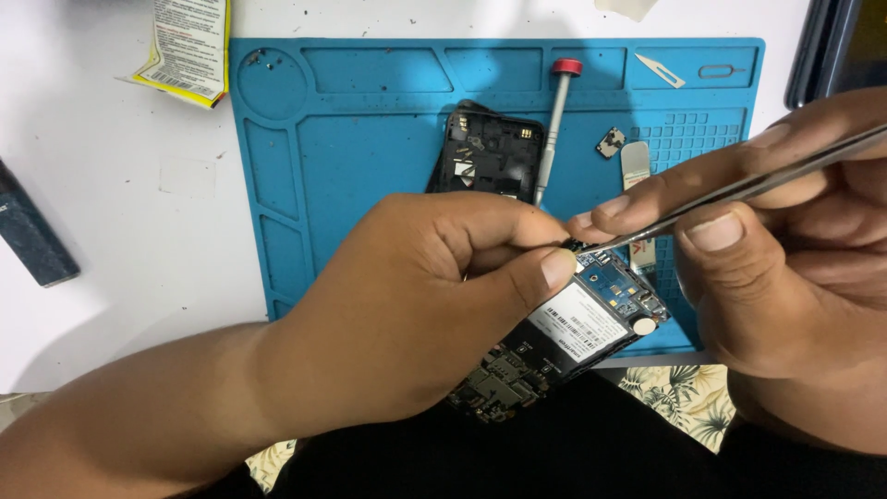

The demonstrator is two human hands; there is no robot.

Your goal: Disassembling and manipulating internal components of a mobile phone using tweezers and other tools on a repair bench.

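Observation:
My left hand [420, 305] grips an opened phone [573, 333] with its circuit board and a white label exposed, thumb pressed near the top edge. My right hand [785, 268] pinches metal tweezers [739, 189] whose tips meet the phone's upper corner at a small black part next to my left thumb. Behind my left hand, on the blue repair mat [370, 139], lies a black plastic phone frame [485, 152].
A red-capped screwdriver [554, 120] lies on the mat beside the frame. A small metal part [610, 141], a blade [660, 71] and a pin tool [722, 70] rest at the mat's upper right. A yellow-edged packet [185, 46] and a dark object [32, 236] lie left.

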